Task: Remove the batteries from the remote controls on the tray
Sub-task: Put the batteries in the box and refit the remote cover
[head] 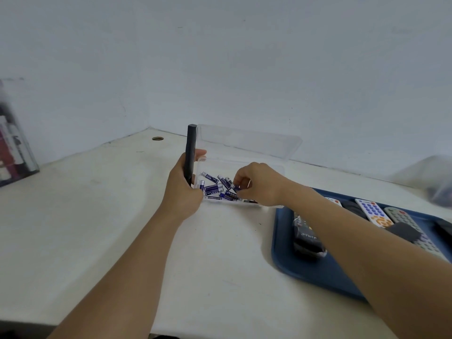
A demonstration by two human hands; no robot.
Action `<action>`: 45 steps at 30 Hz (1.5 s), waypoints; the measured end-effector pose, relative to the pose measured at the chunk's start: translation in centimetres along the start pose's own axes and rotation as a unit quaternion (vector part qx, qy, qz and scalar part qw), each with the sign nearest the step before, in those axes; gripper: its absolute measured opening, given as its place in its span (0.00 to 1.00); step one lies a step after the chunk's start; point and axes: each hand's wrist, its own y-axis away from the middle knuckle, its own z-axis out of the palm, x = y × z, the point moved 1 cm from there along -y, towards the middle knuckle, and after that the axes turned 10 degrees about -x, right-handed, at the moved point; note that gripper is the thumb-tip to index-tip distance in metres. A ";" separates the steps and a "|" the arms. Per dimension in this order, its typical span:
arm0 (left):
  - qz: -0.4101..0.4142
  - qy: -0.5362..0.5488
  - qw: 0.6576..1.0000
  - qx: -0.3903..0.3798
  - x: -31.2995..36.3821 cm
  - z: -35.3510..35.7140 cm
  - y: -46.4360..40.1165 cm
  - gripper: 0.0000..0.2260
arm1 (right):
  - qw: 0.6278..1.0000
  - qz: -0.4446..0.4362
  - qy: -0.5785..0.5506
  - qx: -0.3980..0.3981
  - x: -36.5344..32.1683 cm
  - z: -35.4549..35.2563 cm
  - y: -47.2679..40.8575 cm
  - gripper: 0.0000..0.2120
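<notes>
Over the clear plastic box of batteries, the right hand pinches a blue-labelled battery, likely dropping it in, while the left hand grips a slim black remote control upright; next probably comes returning it to the blue tray.

Single head-worn wide-angle view, looking forward and down from above the near edge of the white counter toward its far edge and the pale wall. Close range: both forearms enter from the bottom, hands mid-frame. Clear plastic box sits central at the far edge; dark blue plastic tray is cut off at the right edge. Wide lens bends and blurs the frame edges.
</notes>
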 end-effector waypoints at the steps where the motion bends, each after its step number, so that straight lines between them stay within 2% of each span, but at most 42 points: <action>1: 0.001 0.001 1.000 0.001 0.0 0.0 0.0 0.37 | 1.000 0.002 0.012 -0.012 -0.1 0.0 -0.1 0.09; 9: -0.002 0.020 1.000 0.006 -0.1 0.2 0.0 0.37 | 0.996 0.059 0.072 -0.007 -0.4 0.6 -1.5 0.06; 18: -0.017 0.010 1.000 0.007 -0.2 0.1 -0.3 0.37 | 0.994 0.046 0.098 -0.024 0.1 0.4 -1.8 0.05; 25: -0.021 0.006 1.000 0.010 -0.1 0.2 -0.2 0.38 | 0.998 0.028 0.045 -0.021 0.6 0.0 -0.8 0.06; 35: 0.001 -0.001 1.000 0.012 -0.4 0.3 -0.2 0.38 | 0.996 0.036 0.081 0.003 0.2 0.7 -1.2 0.04; 40: -0.007 -0.002 1.000 0.013 -0.6 0.4 -0.3 0.38 | 0.998 0.038 0.046 0.002 0.7 0.6 -1.4 0.11; 42: -0.010 -0.004 1.000 0.015 -0.6 0.4 -0.3 0.38 | 0.999 0.027 0.042 -0.010 0.6 0.7 -1.2 0.10; 45: -0.004 -0.013 1.000 0.015 -0.6 0.5 -0.3 0.39 | 1.000 0.021 -0.002 0.023 1.0 0.2 -1.0 0.07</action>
